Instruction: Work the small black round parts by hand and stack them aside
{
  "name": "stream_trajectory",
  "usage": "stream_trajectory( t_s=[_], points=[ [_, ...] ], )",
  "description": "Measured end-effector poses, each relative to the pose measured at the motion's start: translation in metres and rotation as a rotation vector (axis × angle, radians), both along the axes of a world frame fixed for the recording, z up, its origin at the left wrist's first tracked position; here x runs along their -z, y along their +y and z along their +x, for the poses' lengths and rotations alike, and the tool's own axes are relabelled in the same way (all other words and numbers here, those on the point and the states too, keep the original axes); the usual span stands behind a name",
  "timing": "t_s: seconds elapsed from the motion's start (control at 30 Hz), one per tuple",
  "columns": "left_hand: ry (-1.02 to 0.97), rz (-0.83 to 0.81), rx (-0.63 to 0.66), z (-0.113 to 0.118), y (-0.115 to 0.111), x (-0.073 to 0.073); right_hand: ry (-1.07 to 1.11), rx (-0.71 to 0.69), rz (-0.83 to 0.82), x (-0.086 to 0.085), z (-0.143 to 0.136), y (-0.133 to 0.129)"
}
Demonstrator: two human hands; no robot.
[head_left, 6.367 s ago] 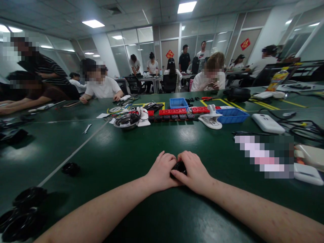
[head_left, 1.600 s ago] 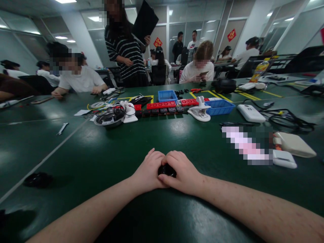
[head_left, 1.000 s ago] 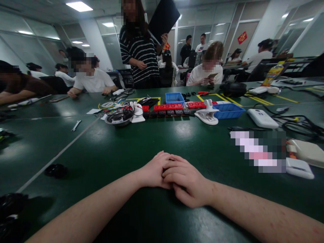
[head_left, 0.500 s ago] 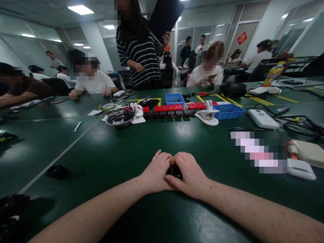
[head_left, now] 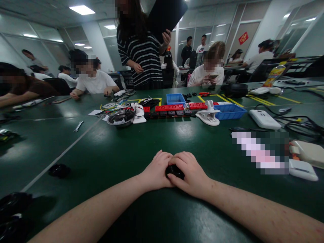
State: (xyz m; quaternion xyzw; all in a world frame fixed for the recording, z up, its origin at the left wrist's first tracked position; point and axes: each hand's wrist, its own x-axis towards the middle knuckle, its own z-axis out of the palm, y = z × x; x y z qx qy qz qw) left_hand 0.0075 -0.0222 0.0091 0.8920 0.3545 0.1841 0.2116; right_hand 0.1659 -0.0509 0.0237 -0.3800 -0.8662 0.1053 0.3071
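Note:
Both of my hands meet around a glossy black rounded part (head_left: 174,171) on the green table (head_left: 121,148). My left hand (head_left: 159,170) wraps its far and left side, with the fingertips partly behind my other hand. Curled over the top and right side, my right hand (head_left: 191,172) has its thumb laid along the near edge. Much of the part is covered, so its exact kind does not show. A similar black part (head_left: 59,170) lies to the left, and more black parts (head_left: 15,203) sit at the lower left corner.
Farther back are a metal bowl of cables (head_left: 121,118), red socket strips (head_left: 169,107), a white clip stand (head_left: 209,114) and a blue tray (head_left: 230,111). A wrench (head_left: 78,126) lies left; a white box (head_left: 264,119) and cables lie right. Several people sit or stand beyond.
My right thumb has shifted down a little, so more of the black part shows between my hands. The whole view has drifted slightly.

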Motion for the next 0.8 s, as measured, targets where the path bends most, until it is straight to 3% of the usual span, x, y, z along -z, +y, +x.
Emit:
stream_trajectory(
  t_s=[0.3,0.43,0.57,0.8],
  points=[
    [-0.007,-0.052,0.207,-0.008,0.010,-0.008,0.118,-0.387,0.072,-0.006,0.002,-0.003],
    [0.029,-0.031,0.227,-0.009,0.011,-0.005,0.142,-0.447,0.070,-0.009,0.001,-0.006],
    [0.051,0.009,0.208,-0.009,0.009,-0.002,0.101,-0.407,0.096,-0.011,0.003,-0.008],
    [0.088,0.028,0.101,-0.004,0.001,-0.003,0.066,-0.081,0.072,-0.004,0.003,-0.002]
  ],
)
